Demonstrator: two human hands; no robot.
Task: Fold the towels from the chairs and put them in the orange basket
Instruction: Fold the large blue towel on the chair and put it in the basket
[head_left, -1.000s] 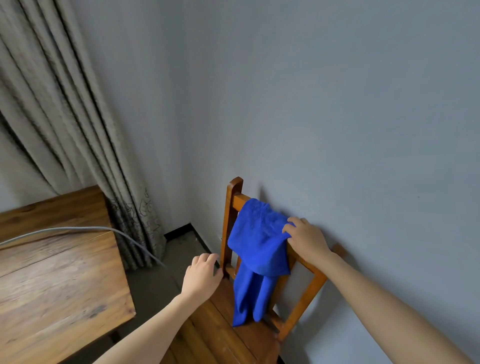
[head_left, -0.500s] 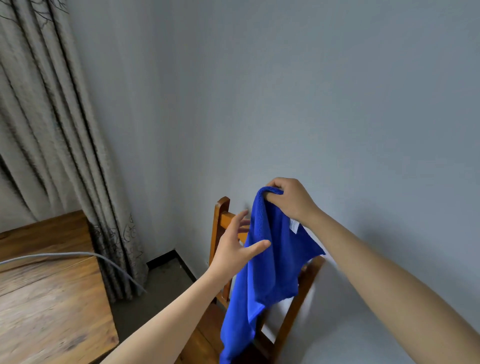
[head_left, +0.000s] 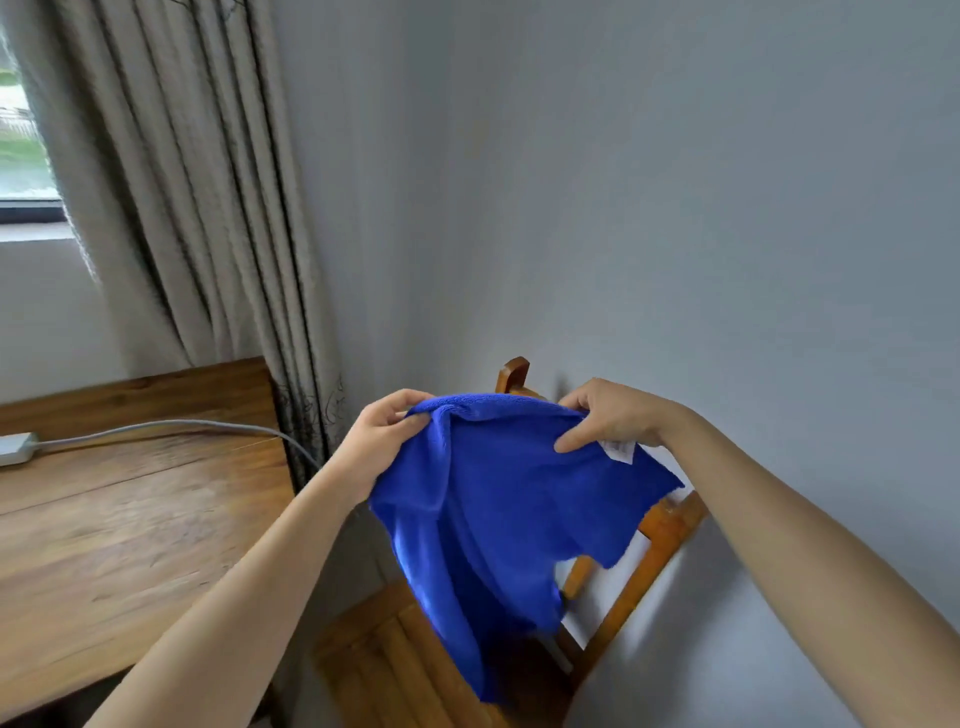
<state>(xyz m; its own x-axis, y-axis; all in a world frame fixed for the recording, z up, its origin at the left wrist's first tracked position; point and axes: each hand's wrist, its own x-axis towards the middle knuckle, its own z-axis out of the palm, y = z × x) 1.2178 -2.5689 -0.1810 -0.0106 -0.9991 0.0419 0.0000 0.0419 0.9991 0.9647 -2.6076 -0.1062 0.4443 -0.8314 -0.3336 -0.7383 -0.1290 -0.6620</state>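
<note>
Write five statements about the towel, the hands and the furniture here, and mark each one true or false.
1. The left hand and the right hand both grip the blue towel at its top edge. True.
2. A grey cable runs across the wooden table. True.
3. The towel lies folded on the table. False: it hangs unfolded from the hands, in front of the wooden chair.
4. A white label shows on the towel just below the right hand. True.
5. The orange basket stands on the chair seat. False: no basket is in view.
</note>
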